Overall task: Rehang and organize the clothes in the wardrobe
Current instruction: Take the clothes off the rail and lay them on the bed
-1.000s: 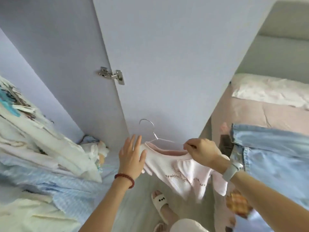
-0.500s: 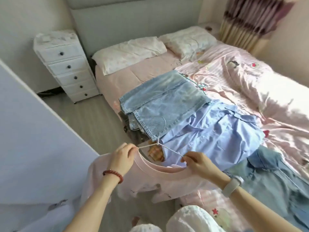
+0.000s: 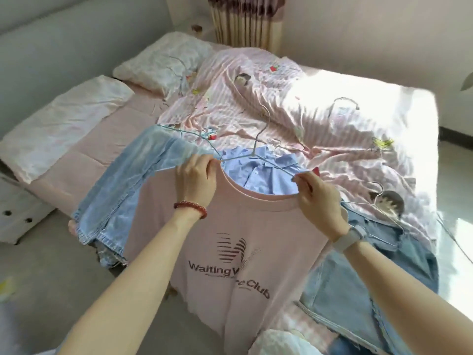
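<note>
**Hidden and Cut-Off Areas**

The pink T-shirt (image 3: 230, 242) covered both shoulder ends of the wire hanger (image 3: 258, 149) at the two grips. The left hand (image 3: 195, 181) and right hand (image 3: 318, 201) concealed their own fingertips in the collar fabric. Below the grips, the forearms interrupted the printed lettering, and the hem ran off the bottom edge. Behind the collar, the blue shirt (image 3: 258, 172) was mostly covered.

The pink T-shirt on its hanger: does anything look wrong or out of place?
Yes. The wire hanger is not inside the pink T-shirt: its arms lie bare above the neckline, while the left hand and right hand hold the shirt's shoulders.
</note>
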{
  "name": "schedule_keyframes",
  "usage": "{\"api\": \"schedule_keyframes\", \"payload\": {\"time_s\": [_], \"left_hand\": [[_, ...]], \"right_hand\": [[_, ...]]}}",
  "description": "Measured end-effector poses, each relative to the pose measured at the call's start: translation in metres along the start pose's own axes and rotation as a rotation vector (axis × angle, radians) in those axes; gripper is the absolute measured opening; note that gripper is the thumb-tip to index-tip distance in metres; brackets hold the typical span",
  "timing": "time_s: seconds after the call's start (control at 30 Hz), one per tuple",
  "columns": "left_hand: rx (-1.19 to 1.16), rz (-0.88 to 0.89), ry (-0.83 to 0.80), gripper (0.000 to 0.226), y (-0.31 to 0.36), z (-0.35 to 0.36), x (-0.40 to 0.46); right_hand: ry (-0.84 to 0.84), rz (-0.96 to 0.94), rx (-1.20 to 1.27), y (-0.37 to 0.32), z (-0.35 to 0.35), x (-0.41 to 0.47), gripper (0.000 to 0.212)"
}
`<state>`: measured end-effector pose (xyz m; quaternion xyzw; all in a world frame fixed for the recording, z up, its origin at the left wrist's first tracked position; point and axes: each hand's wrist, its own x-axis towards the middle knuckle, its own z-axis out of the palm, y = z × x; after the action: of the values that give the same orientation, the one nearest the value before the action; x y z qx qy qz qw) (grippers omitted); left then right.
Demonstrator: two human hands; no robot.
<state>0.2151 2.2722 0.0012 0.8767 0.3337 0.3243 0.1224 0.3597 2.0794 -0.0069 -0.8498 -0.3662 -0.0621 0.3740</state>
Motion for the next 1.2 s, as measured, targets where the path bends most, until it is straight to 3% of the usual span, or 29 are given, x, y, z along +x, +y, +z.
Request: {"api": "schedule_keyframes", "payload": {"time_s": [0.2, 0.3, 0.4, 0.6, 0.73, 0.9, 1.0, 1.2], "left_hand": [[0.15, 0.094, 0.271, 0.022, 0.037, 0.052, 0.102], [0.195, 0.06, 0.259, 0.026, 0.043, 0.081, 0.132], [0.153, 0.003, -0.006, 0.043, 0.042, 0.11, 0.128], [0.292, -0.264, -0.834, 0.053, -0.001, 0.169, 0.029], [0.384, -0.405, -1.087, 0.054, -0.039, 0.197, -0.035], [0.407, -0.398, -1.13, 0.054, -0.069, 0.214, -0.058], [0.367, -0.386, -1.119, 0.054, -0.074, 0.211, -0.057], [0.366, -0.383, -0.923, 0.05, -0.078, 0.173, -0.05]], "right_hand": [[0.113, 0.077, 0.113, 0.034, 0.003, 0.105, 0.023], [0.123, 0.11, 0.116, 0.05, 0.015, 0.147, 0.028], [0.061, 0.208, 0.067, 0.075, 0.039, 0.184, 0.021], [-0.245, 0.341, -0.126, 0.139, 0.127, 0.211, 0.025], [-0.389, 0.341, -0.29, 0.176, 0.182, 0.195, 0.023], [-0.635, 0.408, -0.387, 0.187, 0.219, 0.167, 0.049], [-0.735, 0.373, -0.367, 0.176, 0.226, 0.146, 0.049], [-0.732, 0.184, -0.277, 0.114, 0.223, 0.095, 0.045]]}}
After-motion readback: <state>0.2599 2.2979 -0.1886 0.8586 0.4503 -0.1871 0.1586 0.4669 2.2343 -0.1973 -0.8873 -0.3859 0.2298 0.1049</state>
